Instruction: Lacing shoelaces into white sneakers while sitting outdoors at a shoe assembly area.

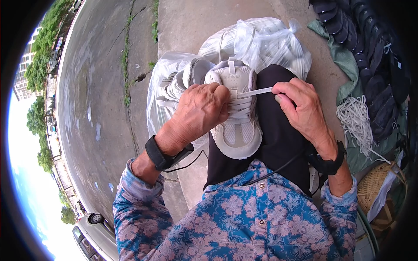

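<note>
A whitish-grey mesh sneaker rests on my lap, its toe toward me and its tongue away from me. Flat pale laces cross its front. My right hand pinches a lace between thumb and fingers and holds it taut to the right of the shoe. Against the shoe's left side, by the upper eyelets, my left hand is closed; its fingertips are hidden, so what it grips there cannot be made out.
Beyond the sneaker stands a full clear plastic bag; another open bag holds pale shoe parts. To the right lie a bundle of white laces, rows of black shoe parts and a woven basket. A car stands far left.
</note>
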The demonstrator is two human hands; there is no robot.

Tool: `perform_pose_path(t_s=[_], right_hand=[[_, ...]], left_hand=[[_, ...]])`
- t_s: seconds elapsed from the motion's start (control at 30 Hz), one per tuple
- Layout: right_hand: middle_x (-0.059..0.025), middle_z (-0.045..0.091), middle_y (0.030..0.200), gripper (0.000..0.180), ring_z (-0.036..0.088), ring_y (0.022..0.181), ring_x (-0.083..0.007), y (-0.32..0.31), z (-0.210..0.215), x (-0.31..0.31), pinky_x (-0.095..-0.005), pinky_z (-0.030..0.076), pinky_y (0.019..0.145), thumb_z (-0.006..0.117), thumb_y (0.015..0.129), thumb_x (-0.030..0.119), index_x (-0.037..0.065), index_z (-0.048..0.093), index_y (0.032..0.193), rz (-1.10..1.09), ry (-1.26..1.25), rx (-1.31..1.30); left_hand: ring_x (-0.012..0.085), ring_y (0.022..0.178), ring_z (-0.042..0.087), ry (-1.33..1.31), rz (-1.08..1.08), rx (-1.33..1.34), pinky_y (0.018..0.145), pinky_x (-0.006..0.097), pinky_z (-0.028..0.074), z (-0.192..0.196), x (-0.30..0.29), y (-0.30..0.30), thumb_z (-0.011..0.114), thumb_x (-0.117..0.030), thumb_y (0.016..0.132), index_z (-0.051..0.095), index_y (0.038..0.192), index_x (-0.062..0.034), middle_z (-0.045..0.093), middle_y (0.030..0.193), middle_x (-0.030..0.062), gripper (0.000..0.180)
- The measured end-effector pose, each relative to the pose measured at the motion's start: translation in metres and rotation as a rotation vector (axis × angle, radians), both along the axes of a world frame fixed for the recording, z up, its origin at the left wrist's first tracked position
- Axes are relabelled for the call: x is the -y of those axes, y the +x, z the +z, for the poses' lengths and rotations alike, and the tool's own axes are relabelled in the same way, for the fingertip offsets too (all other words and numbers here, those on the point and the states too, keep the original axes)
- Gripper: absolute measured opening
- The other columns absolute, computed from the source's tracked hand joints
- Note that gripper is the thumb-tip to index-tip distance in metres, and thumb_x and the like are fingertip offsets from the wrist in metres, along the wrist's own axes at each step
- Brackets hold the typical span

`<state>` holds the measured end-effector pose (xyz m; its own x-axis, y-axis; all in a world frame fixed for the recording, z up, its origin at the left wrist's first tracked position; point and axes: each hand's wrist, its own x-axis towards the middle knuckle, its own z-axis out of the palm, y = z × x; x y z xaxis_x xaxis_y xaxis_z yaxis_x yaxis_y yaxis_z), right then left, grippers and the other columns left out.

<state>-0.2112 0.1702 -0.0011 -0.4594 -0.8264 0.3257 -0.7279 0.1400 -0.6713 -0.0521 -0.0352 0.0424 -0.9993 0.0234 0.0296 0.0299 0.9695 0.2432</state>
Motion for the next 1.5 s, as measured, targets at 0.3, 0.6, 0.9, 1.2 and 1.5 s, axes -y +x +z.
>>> perform_pose_path(t_s=[0.3, 0.6, 0.9, 1.2, 1.5], right_hand=[[-0.0021, 0.056, 0.080, 0.017, 0.056, 0.078, -0.0221, 0.002, 0.004, 0.001, -0.0357, 0.041, 0.075, 0.068, 0.079, 0.006, 0.011, 0.064, 0.095, 0.023, -0.018, -0.107], [-0.0040, 0.053, 0.096, 0.027, 0.052, 0.089, -0.0217, 0.006, 0.008, 0.019, -0.0368, 0.038, 0.079, 0.071, 0.074, 0.004, 0.008, 0.063, 0.100, 0.129, 0.020, -0.184], [-0.0019, 0.054, 0.088, 0.013, 0.054, 0.088, -0.0220, -0.003, 0.006, 0.029, -0.0375, 0.040, 0.078, 0.070, 0.079, 0.010, 0.010, 0.062, 0.089, 0.115, 0.095, -0.208], [-0.0017, 0.054, 0.088, 0.016, 0.054, 0.086, -0.0208, -0.003, 0.010, 0.031, -0.0355, 0.040, 0.077, 0.070, 0.079, 0.009, 0.012, 0.064, 0.093, 0.044, -0.002, -0.213], [-0.0031, 0.056, 0.086, 0.015, 0.055, 0.085, -0.0196, 0.011, 0.014, 0.049, -0.0353, 0.040, 0.078, 0.071, 0.077, 0.009, 0.007, 0.064, 0.090, 0.311, 0.002, -0.237]], left_hand=[[0.0315, 0.066, 0.061, 0.254, 0.150, 0.020, 0.060, 0.039, 0.050, -0.001, 0.008, 0.009, 0.065, -0.006, 0.074, 0.053, 0.084, -0.0024, 0.058, 0.073, 0.0129, 0.016], [0.0074, 0.070, 0.049, 0.858, 0.466, -0.071, 0.064, 0.024, 0.045, -0.020, 0.007, 0.027, 0.054, -0.014, 0.098, 0.053, 0.099, -0.0021, 0.051, 0.076, -0.0021, 0.012], [0.0104, 0.065, 0.051, 0.773, 0.534, -0.206, 0.064, 0.026, 0.046, -0.031, 0.005, 0.014, 0.057, -0.013, 0.096, 0.052, 0.126, -0.0065, 0.055, 0.074, 0.0023, 0.032], [0.0168, 0.067, 0.058, 0.725, 0.547, -0.166, 0.066, 0.031, 0.049, -0.036, 0.007, 0.008, 0.057, -0.018, 0.095, 0.054, 0.122, -0.0059, 0.060, 0.073, 0.0080, 0.030], [0.0092, 0.073, 0.052, 0.723, 0.542, -0.164, 0.068, 0.024, 0.045, -0.041, 0.005, 0.006, 0.051, -0.020, 0.099, 0.051, 0.128, -0.0037, 0.059, 0.079, 0.0047, 0.033]])
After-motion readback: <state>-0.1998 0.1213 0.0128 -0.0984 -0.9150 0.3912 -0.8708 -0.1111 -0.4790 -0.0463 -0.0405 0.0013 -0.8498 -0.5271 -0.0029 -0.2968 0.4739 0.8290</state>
